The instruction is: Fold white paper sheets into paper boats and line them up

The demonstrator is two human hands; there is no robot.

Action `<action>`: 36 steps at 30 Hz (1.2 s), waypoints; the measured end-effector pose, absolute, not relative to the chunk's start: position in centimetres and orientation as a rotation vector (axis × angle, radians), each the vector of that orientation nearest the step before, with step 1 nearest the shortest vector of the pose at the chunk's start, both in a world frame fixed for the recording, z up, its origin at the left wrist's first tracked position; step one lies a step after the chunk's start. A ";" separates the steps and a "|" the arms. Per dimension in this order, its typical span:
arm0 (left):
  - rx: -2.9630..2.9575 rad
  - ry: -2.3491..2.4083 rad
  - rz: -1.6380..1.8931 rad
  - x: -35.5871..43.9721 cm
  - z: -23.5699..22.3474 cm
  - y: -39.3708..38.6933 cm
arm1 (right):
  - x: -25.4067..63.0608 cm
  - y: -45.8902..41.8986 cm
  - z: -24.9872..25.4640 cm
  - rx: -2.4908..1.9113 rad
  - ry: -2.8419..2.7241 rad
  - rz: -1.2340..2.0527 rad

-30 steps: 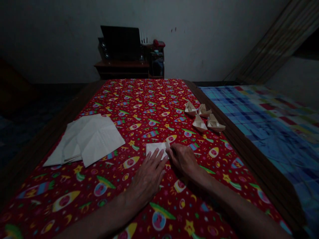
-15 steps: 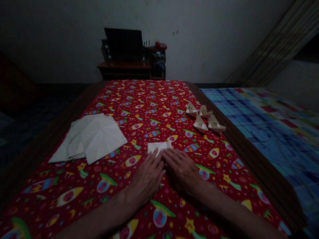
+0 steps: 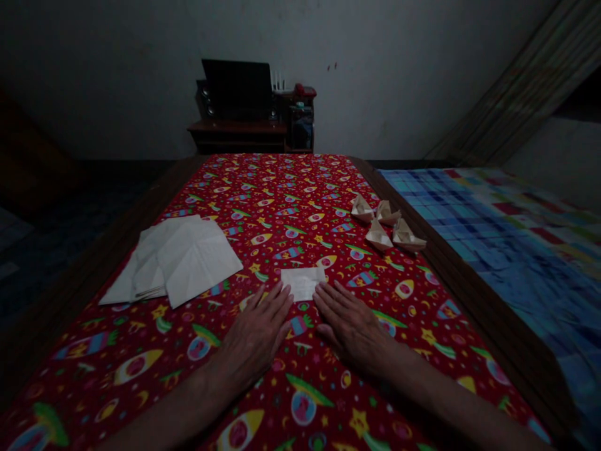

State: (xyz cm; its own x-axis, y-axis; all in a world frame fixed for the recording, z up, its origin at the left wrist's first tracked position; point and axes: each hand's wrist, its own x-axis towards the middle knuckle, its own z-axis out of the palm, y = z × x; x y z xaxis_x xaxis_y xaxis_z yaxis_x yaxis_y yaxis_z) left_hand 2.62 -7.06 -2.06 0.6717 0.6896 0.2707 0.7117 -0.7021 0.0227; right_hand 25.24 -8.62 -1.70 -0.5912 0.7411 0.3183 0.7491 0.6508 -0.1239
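A small folded white paper [image 3: 303, 283] lies flat on the red patterned cloth [image 3: 282, 207] in front of me. My left hand [image 3: 258, 326] rests flat at the paper's left near corner, fingers stretched out, holding nothing. At the right near corner lies my right hand [image 3: 350, 322], also flat with its fingers extended over the edge. A fanned stack of creased white paper sheets [image 3: 197, 260] is on the left. Several folded paper boats [image 3: 378, 235] stand grouped on the right side of the cloth.
Beyond the table's far end, a dark monitor [image 3: 238, 91] stands on a brown desk [image 3: 237, 128], with a red telephone [image 3: 305, 91] to its right. The dark wooden table edge [image 3: 469, 319] borders the cloth. A blue checked sheet [image 3: 451, 219] spreads out at the right.
My hands have moved apart, left hand to the left and right hand slightly right, uncovering more of the folded paper. The view has tilted slightly.
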 end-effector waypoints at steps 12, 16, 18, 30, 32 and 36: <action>-2.809 -1.171 -0.443 1.2 -1.8 -6.6 | 26.5 -8.1 -2.3 -1.229 -2.414 -0.115; -2.869 -1.153 -0.521 1.7 -0.7 -5.8 | 26.0 -6.6 -2.3 -1.283 -2.328 -0.134; -2.917 -1.169 -0.592 2.2 -0.1 -5.1 | 25.8 -5.7 -1.9 -1.387 -2.292 -0.128; -2.910 -1.315 -0.723 3.1 -1.6 -3.4 | 25.2 -4.0 -2.0 -1.668 -2.105 0.269; -2.926 -1.326 -0.766 3.1 -1.8 -3.3 | 25.2 -4.0 -2.0 -1.672 -2.101 0.376; -2.865 -1.361 -1.011 2.9 -2.2 -3.2 | 25.1 -4.1 -1.8 -1.623 -2.014 0.604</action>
State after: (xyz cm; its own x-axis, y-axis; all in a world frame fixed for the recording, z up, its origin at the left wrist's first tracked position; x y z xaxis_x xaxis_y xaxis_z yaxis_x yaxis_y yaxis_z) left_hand 2.94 -3.24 -2.17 0.4858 0.7541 0.4420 0.6406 -0.6512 0.4068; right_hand 25.06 -4.09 -1.84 -0.1811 0.9792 0.0918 0.7670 0.1990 -0.6100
